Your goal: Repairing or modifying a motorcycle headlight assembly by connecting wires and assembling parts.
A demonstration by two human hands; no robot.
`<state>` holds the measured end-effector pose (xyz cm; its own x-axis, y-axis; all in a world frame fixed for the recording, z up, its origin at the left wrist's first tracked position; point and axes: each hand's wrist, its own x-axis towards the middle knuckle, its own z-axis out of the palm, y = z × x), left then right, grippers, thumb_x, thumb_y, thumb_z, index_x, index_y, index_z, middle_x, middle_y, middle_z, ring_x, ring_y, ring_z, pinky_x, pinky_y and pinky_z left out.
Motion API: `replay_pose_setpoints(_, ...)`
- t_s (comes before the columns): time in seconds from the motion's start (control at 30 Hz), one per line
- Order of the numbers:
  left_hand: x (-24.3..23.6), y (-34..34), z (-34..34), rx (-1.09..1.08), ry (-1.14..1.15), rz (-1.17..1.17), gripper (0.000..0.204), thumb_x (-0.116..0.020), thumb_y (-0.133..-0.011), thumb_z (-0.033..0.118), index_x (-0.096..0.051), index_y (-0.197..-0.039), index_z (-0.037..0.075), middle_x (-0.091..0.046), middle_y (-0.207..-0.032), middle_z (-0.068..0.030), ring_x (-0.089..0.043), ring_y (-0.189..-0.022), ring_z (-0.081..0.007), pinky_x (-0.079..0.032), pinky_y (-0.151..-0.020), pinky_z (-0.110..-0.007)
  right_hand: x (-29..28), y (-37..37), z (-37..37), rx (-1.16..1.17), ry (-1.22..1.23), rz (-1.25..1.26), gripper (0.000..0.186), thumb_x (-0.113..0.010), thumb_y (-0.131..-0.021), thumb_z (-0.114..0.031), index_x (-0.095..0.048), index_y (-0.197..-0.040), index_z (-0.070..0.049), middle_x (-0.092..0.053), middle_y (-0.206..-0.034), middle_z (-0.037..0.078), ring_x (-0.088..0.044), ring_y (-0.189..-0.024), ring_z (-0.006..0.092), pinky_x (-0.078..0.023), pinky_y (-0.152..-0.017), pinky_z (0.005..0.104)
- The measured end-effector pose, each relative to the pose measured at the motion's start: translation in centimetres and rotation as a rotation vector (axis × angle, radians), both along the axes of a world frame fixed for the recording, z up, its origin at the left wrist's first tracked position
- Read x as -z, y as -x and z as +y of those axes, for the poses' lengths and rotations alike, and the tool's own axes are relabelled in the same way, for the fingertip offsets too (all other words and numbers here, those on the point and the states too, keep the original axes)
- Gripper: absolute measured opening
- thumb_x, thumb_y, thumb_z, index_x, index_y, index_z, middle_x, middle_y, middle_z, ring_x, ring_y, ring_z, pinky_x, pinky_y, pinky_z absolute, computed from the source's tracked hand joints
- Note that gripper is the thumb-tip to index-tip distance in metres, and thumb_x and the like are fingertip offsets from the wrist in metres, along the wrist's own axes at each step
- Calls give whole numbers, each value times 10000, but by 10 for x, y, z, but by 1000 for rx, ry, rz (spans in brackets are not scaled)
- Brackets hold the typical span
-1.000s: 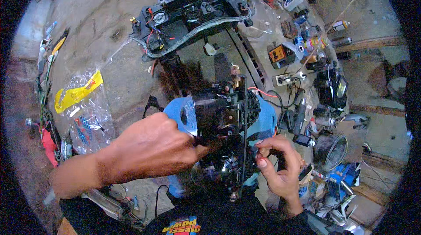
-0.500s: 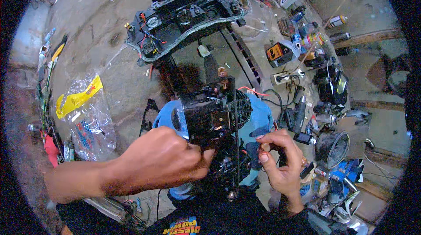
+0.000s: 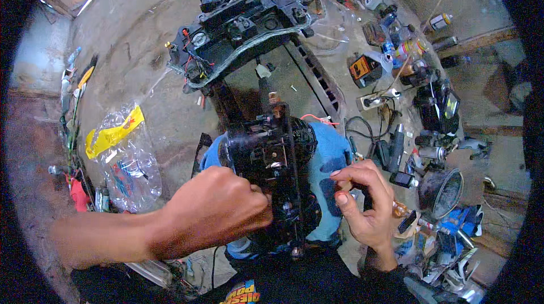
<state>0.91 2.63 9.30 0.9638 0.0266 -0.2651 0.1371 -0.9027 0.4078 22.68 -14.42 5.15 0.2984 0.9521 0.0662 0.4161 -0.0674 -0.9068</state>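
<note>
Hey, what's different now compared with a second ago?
The black assembly has shifted left, widening its gap from the right hand. No grip visibly gained or lost: the left hand stays fisted at the assembly, the right stays curled. The large black housing stays beyond.

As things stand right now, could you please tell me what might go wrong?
The right hand is apart from the black assembly, which might slip off the lap if the left hand, at its left side, isn't steadying it. The red wire near its far end could perhaps snag.
</note>
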Motion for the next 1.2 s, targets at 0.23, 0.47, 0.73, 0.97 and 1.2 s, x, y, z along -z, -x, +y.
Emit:
replay_pose_setpoints(0.23, 11, 13, 9, 78, -101, -123, 141, -633, -892, 232, -729, -940, 141, -636, -636, -51, -692, -565, -227, -529, -462, -383, 1, 1, -3, -8, -12, 6, 255, -742, -919, -200, -677, -1055, 6, -663, -934, 109, -607, -822, 201, -487, -783, 327)
replay_pose_setpoints(0.47, 21, 30, 20, 54, 9, -457, 374, -685, -846, 197, -735, -1206, 110, -612, -653, 10, -633, -516, -142, -499, -446, -314, -6, 11, 0, -103, -158, -176, 272, -854, -764, -68, -776, -1025, -68, -653, -967, 88, -638, -788, 192, -520, -718, 317)
replay_pose_setpoints(0.73, 15, 39, -55, -737, 901, -518, 132, -779, -924, 131, -778, -1044, 77, -601, -595, -16, -551, -484, -87, -433, -461, -259, -17, 40, 11, -271, -374, -405, 377, -944, -664, -140, -818, -1017, -182, -599, -945, -3, -561, -838, 194, -475, -677, 323)
replay_pose_setpoints(0.97, 29, 46, -60, -856, 1103, -472, 151, -758, -957, 192, -786, -1055, 80, -533, -554, 5, -440, -518, -18, -349, -474, -252, -20, 57, 7, -203, -342, -497, 434, -960, -642, -97, -783, -1032, -165, -589, -936, 1, -565, -822, 191, -465, -658, 329)
replay_pose_setpoints(1.2, 48, 40, -65, -829, 1119, -635, 175, -777, -941, 217, -790, -1071, 101, -487, -557, 16, -435, -484, -53, -341, -458, -272, -32, 59, 5, -186, -245, -622, 419, -947, -634, -87, -777, -1005, -179, -563, -956, 8, -567, -876, 222, -480, -711, 358)
